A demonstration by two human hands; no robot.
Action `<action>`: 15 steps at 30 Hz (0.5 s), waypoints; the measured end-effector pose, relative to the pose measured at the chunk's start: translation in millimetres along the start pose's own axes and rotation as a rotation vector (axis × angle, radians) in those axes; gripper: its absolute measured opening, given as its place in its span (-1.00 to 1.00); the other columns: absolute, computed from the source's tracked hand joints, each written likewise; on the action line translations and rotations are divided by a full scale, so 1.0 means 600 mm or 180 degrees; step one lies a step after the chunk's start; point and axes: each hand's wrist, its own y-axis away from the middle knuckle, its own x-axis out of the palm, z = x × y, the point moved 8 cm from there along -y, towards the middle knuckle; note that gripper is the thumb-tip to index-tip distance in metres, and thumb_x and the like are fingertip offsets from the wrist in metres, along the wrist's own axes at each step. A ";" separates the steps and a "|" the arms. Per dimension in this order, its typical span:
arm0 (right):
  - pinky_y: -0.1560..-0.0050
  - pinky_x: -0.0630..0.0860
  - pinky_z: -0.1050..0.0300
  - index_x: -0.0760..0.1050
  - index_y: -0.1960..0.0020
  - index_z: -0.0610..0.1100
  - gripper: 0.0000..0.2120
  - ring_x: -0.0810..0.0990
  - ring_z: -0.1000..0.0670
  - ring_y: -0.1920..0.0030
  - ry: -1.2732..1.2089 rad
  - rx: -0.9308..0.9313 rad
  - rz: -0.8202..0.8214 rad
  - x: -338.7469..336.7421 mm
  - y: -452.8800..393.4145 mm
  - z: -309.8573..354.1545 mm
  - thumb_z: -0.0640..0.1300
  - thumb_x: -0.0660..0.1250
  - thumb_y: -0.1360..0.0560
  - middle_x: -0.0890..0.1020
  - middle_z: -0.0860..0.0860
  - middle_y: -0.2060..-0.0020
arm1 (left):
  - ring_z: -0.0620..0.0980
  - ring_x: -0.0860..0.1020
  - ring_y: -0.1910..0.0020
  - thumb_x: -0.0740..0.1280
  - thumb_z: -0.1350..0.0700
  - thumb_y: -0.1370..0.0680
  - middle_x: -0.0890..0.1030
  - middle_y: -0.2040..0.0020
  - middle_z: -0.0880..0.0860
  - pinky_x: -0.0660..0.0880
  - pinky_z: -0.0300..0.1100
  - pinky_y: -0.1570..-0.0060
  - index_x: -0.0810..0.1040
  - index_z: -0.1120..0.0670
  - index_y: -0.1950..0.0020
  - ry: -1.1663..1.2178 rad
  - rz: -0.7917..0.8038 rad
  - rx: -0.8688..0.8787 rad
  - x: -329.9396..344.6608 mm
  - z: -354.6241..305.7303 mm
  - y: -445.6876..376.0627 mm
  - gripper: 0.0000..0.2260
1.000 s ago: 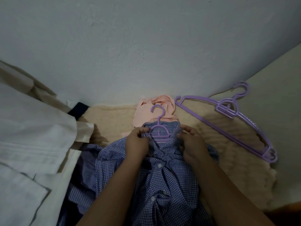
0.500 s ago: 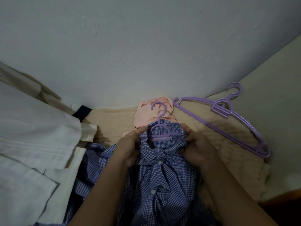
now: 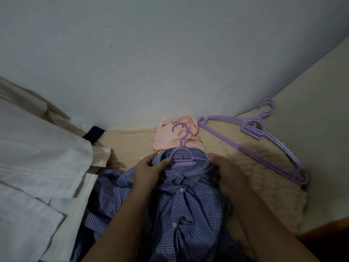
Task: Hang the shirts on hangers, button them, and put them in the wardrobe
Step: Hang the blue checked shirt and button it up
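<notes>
A blue-and-white checked shirt (image 3: 181, 210) lies bunched on a beige blanket, with a purple hanger (image 3: 182, 155) inside its collar and the hook pointing at the wall. My left hand (image 3: 149, 172) grips the left side of the collar, thumb near the hanger's bar. My right hand (image 3: 225, 173) grips the right side of the collar over the hanger's arm. A folded pink shirt (image 3: 173, 138) lies just beyond the hook, against the wall.
Spare purple hangers (image 3: 253, 135) lie stacked on the beige blanket (image 3: 264, 186) to the right. White and cream fabric (image 3: 37, 167) hangs at the left. A pale wall (image 3: 170, 63) stands close behind, and a cream surface (image 3: 311, 110) rises at far right.
Both hands slid outward and down from the hanger's centre to the collar's sides, and the checked shirt bunched more tightly toward the middle. The hanger's bar is more exposed.
</notes>
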 end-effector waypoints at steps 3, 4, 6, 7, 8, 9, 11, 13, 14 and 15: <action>0.15 0.58 0.04 0.55 -0.07 -0.23 -0.75 0.64 -0.13 0.09 0.0278 -0.0215 0.0037 0.009 -0.014 0.011 -0.17 0.44 -0.43 0.66 -0.17 0.04 | -0.01 0.57 0.40 0.41 0.12 -0.51 0.67 0.35 0.10 0.45 -0.18 0.36 0.69 0.01 0.18 -0.0889 -0.0476 0.0700 -0.013 -0.036 -0.017 -0.91; 0.19 0.58 0.08 0.55 -0.05 -0.21 -0.74 0.64 -0.11 0.11 0.0415 -0.0288 0.0004 0.011 -0.018 0.016 -0.16 0.47 -0.41 0.66 -0.15 0.06 | -0.01 0.55 0.42 0.38 0.11 -0.52 0.66 0.37 0.12 0.41 -0.19 0.38 0.67 0.00 0.25 -0.1072 -0.0595 0.0771 -0.016 -0.040 -0.026 -0.84; 0.24 0.55 0.12 0.57 0.06 -0.15 -0.80 0.63 -0.06 0.16 0.0856 -0.0531 -0.0106 0.014 -0.026 0.027 -0.15 0.50 -0.37 0.66 -0.07 0.15 | 0.02 0.56 0.39 0.32 0.05 -0.53 0.63 0.40 0.09 0.44 -0.16 0.37 0.63 0.08 0.34 -0.1371 -0.0709 0.0746 -0.017 -0.043 -0.042 -0.74; 0.22 0.56 0.10 0.58 0.13 -0.12 -0.86 0.63 -0.07 0.17 0.1117 -0.0693 -0.0172 0.016 -0.033 0.033 -0.15 0.51 -0.36 0.66 -0.04 0.20 | 0.06 0.56 0.36 0.29 0.01 -0.53 0.61 0.41 0.08 0.47 -0.10 0.32 0.59 0.13 0.36 -0.1593 -0.0744 0.0737 -0.014 -0.041 -0.050 -0.68; 0.20 0.56 0.09 0.59 0.20 -0.09 -0.91 0.63 -0.08 0.19 0.1405 -0.0853 -0.0269 0.018 -0.040 0.040 -0.14 0.50 -0.37 0.66 -0.02 0.25 | 0.09 0.55 0.34 0.25 -0.02 -0.54 0.58 0.42 0.08 0.50 -0.05 0.26 0.55 0.16 0.37 -0.1803 -0.0785 0.0693 -0.011 -0.039 -0.057 -0.63; 0.18 0.56 0.09 0.59 0.25 -0.07 -0.91 0.62 -0.08 0.20 0.1689 -0.0995 -0.0425 0.018 -0.047 0.046 -0.11 0.48 -0.39 0.65 -0.01 0.28 | 0.12 0.53 0.32 0.21 -0.03 -0.55 0.56 0.42 0.09 0.51 -0.01 0.19 0.50 0.17 0.40 -0.1971 -0.0819 0.0647 -0.008 -0.038 -0.062 -0.60; 0.15 0.57 0.07 0.63 0.24 -0.07 -0.90 0.62 -0.07 0.18 0.1969 -0.1227 -0.0882 0.010 -0.059 0.062 -0.06 0.46 -0.40 0.66 -0.01 0.29 | 0.15 0.54 0.22 0.17 -0.03 -0.57 0.57 0.35 0.09 0.48 0.02 0.06 0.46 0.11 0.40 -0.2222 -0.0777 0.0630 0.002 -0.039 -0.070 -0.61; 0.13 0.56 0.08 0.67 0.20 -0.07 -0.90 0.62 -0.04 0.16 0.2020 -0.1429 -0.1063 0.010 -0.066 0.079 -0.04 0.44 -0.39 0.67 0.01 0.26 | 0.15 0.54 -0.04 0.22 -0.04 -0.56 0.65 0.02 0.09 0.43 0.03 -0.10 0.64 0.01 0.08 -0.2422 -0.0697 0.0835 0.012 -0.046 -0.078 -0.76; 0.15 0.53 0.14 0.67 0.17 -0.08 -0.90 0.61 0.00 0.16 0.2021 -0.1488 -0.0931 0.017 -0.071 0.083 -0.06 0.43 -0.41 0.67 0.04 0.25 | 0.13 0.49 -0.18 0.29 -0.06 -0.54 0.60 -0.18 0.07 0.39 0.04 -0.19 0.61 -0.01 -0.18 -0.2474 -0.0589 0.0973 0.020 -0.049 -0.080 -0.73; 0.18 0.49 0.20 0.66 0.13 -0.09 -0.90 0.59 0.05 0.17 0.2019 -0.1510 -0.0721 0.027 -0.074 0.084 -0.08 0.41 -0.43 0.65 0.06 0.23 | 0.11 0.42 -0.28 0.37 -0.08 -0.50 0.53 -0.29 0.04 0.34 0.04 -0.26 0.52 -0.03 -0.33 -0.2453 -0.0438 0.1158 0.030 -0.053 -0.082 -0.60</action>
